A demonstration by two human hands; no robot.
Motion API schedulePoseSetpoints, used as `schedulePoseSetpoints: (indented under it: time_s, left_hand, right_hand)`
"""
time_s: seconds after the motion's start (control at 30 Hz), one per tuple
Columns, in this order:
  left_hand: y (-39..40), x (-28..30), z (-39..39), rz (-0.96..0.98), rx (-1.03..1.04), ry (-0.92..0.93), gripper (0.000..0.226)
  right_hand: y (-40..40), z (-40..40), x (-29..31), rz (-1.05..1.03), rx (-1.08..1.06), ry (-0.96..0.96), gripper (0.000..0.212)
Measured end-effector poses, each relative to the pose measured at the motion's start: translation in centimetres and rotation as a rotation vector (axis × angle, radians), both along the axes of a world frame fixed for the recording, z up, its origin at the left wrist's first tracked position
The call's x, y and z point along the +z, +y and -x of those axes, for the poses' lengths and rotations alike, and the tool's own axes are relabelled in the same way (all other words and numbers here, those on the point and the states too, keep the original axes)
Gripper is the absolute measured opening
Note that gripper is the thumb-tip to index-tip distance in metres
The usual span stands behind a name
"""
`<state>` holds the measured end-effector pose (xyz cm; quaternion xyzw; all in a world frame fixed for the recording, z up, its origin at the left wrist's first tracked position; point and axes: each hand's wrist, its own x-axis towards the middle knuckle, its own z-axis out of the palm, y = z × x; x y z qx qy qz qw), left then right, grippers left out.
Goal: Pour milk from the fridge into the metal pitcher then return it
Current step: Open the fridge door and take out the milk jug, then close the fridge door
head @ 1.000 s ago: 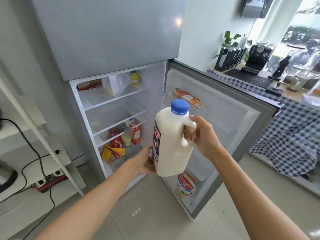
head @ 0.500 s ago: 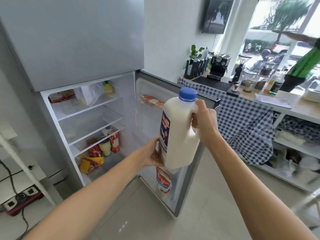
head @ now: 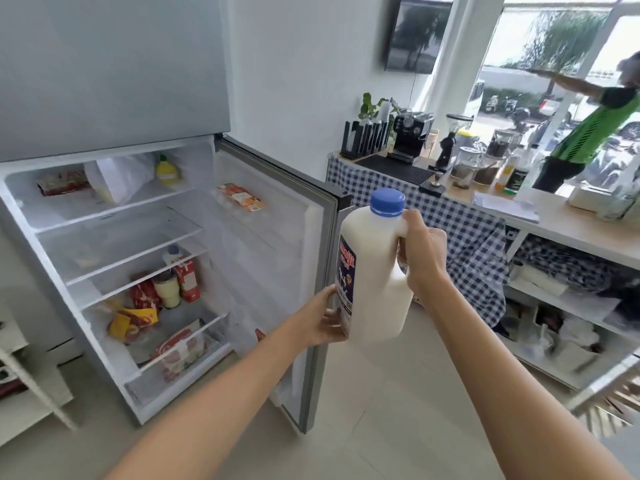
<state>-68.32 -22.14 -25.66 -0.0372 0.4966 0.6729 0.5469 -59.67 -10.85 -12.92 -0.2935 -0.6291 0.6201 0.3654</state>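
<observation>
A white milk jug (head: 377,271) with a blue cap and a dark label is upright in the air, in front of the open fridge door's edge. My right hand (head: 422,254) grips its handle near the top. My left hand (head: 329,318) cups the lower left side of the jug near its base. The grey fridge (head: 114,220) stands open at the left, its door (head: 277,237) swung out towards me. No metal pitcher is in sight.
Fridge shelves hold cartons, packets and a cup. To the right, a counter (head: 571,230) with a checked cloth bears a black coffee machine (head: 410,133), jars and papers. A person in a green shirt (head: 588,133) stands behind it. White shelves sit low at the left.
The view has swung right, away from the fridge and towards the counter. The jug has moved right with both hands, out past the door's edge.
</observation>
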Motion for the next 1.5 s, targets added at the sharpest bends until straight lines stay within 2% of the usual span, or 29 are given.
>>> schedulePoseSetpoints:
  time_s: [0.13,0.43,0.57,0.63,0.67,0.73,0.8,0.87,0.9,1.0,1.07,1.2,1.37,1.5]
  left_hand:
    - [2.4,0.1,-0.8,0.058,0.015,0.056,0.039]
    - [6.0,0.4,1.0,0.102,-0.082,0.126,0.043]
    - [8.0,0.5,2.6,0.143,-0.126,0.251,0.03]
    - [9.2,0.6,3.5,0.173,-0.113,0.434,0.023]
    - [9.8,0.6,4.2,0.213,-0.119,0.619,0.021]
    - [10.4,0.3,5.9,0.406,-0.247,1.228,0.024]
    - [10.8,0.2,7.9,0.606,-0.48,1.844,0.029]
    - [11.1,-0.1,9.5,0.758,-0.768,2.237,0.033]
    - [11.2,-0.5,10.1,0.877,-0.898,2.339,0.039]
    - [11.5,-1.6,10.9,1.252,-1.122,2.569,0.051]
    - [11.5,-2.3,10.9,1.373,-1.146,2.637,0.052]
    - [11.1,-3.1,10.7,1.403,-1.093,2.666,0.051]
    - [7.8,-3.2,10.2,1.335,-1.011,2.759,0.043]
    - [3.5,-3.5,9.8,1.286,-0.93,2.732,0.038]
  right_hand:
    - [3.0,-1.1,-0.2,0.042,-0.024,0.007,0.041]
    - [7.4,-0.7,-0.4,0.082,-0.063,0.025,0.036]
    - [9.2,0.1,-0.3,0.078,-0.101,0.037,0.035]
    - [10.0,0.5,-0.2,0.073,-0.111,0.041,0.034]
    - [10.4,0.8,-0.2,0.071,-0.117,0.045,0.034]
    - [11.1,1.2,-0.3,0.071,-0.131,0.056,0.033]
    - [11.8,1.5,-0.4,0.075,-0.144,0.063,0.033]
    - [12.3,1.8,-0.7,0.071,-0.154,0.058,0.033]
    - [12.5,2.0,-0.9,0.068,-0.157,0.053,0.032]
    - [12.8,2.3,-1.5,0.075,-0.151,0.049,0.032]
    - [12.8,2.5,-1.9,0.084,-0.156,0.04,0.033]
    - [12.1,2.7,-2.5,0.103,-0.137,0.021,0.033]
    - [10.1,2.5,-3.1,0.107,-0.095,0.005,0.035]
    - [7.8,2.3,-3.7,0.1,-0.029,-0.021,0.037]
